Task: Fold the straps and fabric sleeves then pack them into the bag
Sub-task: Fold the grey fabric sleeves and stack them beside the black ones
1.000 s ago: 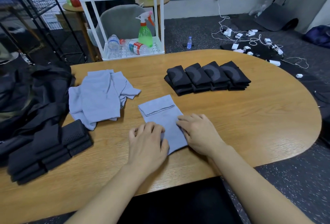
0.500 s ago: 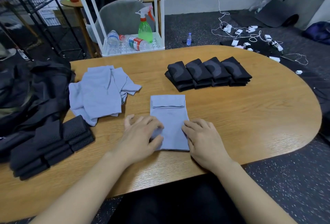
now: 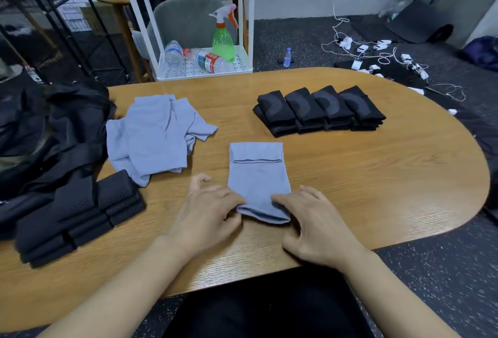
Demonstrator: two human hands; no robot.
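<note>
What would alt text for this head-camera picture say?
Two bare hands, left hand and right hand, pinch the near edge of a light blue fabric sleeve on an oval wooden table, between unfolded blue sleeves and folded black sleeves.

Lavender-grey sleeve (image 3: 259, 178), black grey-arced folded straps (image 3: 319, 110), tan wood-grain table (image 3: 377, 176).
</note>
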